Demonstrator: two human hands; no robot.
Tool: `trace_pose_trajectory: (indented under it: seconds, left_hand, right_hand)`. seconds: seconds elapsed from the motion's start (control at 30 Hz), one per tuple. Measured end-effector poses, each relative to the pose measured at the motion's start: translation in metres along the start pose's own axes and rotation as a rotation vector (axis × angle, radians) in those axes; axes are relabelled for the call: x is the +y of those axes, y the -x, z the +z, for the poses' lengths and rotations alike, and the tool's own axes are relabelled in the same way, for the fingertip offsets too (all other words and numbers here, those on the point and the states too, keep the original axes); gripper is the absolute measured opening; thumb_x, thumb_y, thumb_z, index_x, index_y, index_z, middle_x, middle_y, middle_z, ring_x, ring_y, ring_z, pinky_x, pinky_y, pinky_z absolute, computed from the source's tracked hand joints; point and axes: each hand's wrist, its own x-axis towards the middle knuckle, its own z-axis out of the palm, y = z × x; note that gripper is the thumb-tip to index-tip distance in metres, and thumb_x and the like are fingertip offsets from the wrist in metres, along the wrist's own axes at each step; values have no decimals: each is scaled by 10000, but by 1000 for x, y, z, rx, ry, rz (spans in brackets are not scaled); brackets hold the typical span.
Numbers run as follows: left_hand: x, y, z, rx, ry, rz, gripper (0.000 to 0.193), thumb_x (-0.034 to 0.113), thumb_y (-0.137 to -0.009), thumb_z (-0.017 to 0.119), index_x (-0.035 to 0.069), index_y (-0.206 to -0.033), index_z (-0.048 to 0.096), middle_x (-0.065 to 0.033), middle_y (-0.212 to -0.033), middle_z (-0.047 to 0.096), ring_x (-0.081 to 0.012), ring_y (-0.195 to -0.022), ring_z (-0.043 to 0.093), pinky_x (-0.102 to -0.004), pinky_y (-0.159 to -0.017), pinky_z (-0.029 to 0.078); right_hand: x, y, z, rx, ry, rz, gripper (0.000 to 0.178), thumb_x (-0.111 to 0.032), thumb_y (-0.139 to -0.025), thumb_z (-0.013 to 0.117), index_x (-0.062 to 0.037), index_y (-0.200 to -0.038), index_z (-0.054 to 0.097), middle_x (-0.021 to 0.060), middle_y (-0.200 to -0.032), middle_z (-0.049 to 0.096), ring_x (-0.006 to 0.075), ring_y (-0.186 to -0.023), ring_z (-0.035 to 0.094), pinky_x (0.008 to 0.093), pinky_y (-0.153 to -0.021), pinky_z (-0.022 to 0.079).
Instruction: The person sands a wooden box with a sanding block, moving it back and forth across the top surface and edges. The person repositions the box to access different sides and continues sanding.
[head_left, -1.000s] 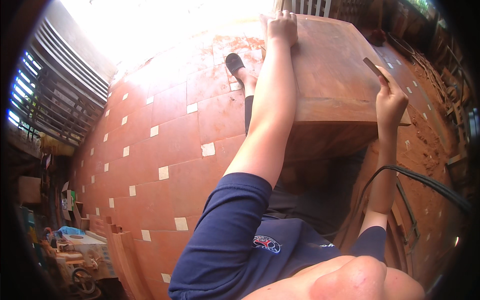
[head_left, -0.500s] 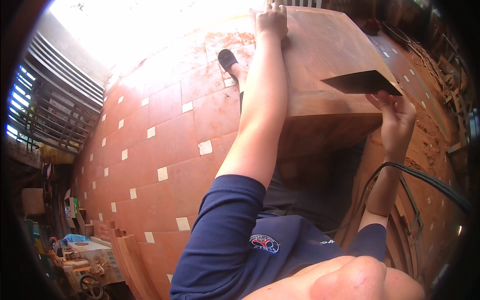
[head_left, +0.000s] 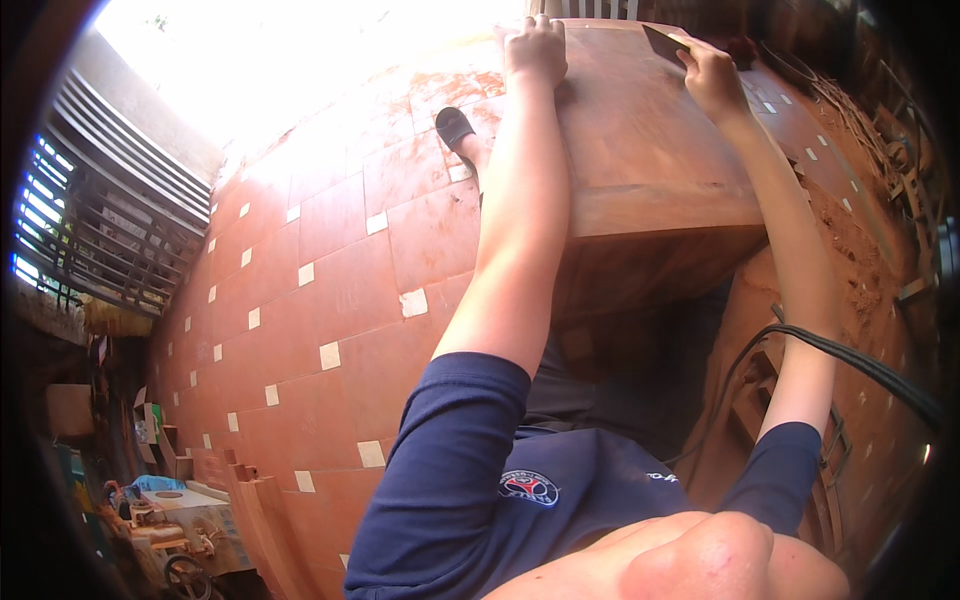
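Observation:
A brown wooden box-like piece (head_left: 650,130) with a broad, smooth top stands in front of me. My left hand (head_left: 537,52) is at its far left edge, fingers bent and closed over the edge. Over the far right part of the top is my right hand (head_left: 712,82), pinching a thin dark flat sheet (head_left: 662,44) between thumb and fingers. The sheet is tilted, and whether it touches the wood I cannot tell. Dusty smears mark the wood's surface.
A black cable (head_left: 860,365) crosses by my right forearm. Reddish dust (head_left: 850,250) and wood scraps lie at right. My foot in a dark sandal (head_left: 455,125) rests on the tiled floor (head_left: 340,260). Boards (head_left: 265,520) and a machine with a handwheel (head_left: 185,575) stand lower left.
My right hand has moved away from me with the dark sheet, from the box's near right corner to the far part of its top. My left hand has hardly moved.

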Motion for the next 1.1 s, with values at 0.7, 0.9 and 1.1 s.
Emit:
trace_pose_trajectory:
  seconds: [0.7, 0.9, 1.1]
  left_hand:
    - [-5, 1, 7, 125, -78, 84, 320, 108, -913, 584, 123, -1229, 635, -48, -1309, 595, -219, -1275, 562, -484, -1072, 477]
    - [3, -1, -7, 33, -59, 80, 329, 147, -962, 558, 121, -1281, 633, -96, -1412, 551, -235, -1361, 498, -505, -1113, 441]
    - [-22, 6, -5, -6, -106, 19, 325, 156, -956, 556, 122, -1268, 642, -78, -1402, 564, -226, -1338, 518, -496, -1088, 458]
  right_hand:
    - [-88, 61, -135, -38, -829, 217, 221, 46, -963, 608, 51, -1174, 674, 65, -1016, 702, 136, -942, 657, 281, -900, 506]
    - [-55, 35, -33, 1, -298, 237, 267, -52, -997, 622, -49, -1259, 673, 112, -822, 741, 151, -772, 709, 298, -765, 551]
    - [-103, 37, -22, -154, -250, -88, 407, 37, -871, 578, -105, -1233, 699, 218, -888, 717, 387, -817, 707, 444, -712, 561]
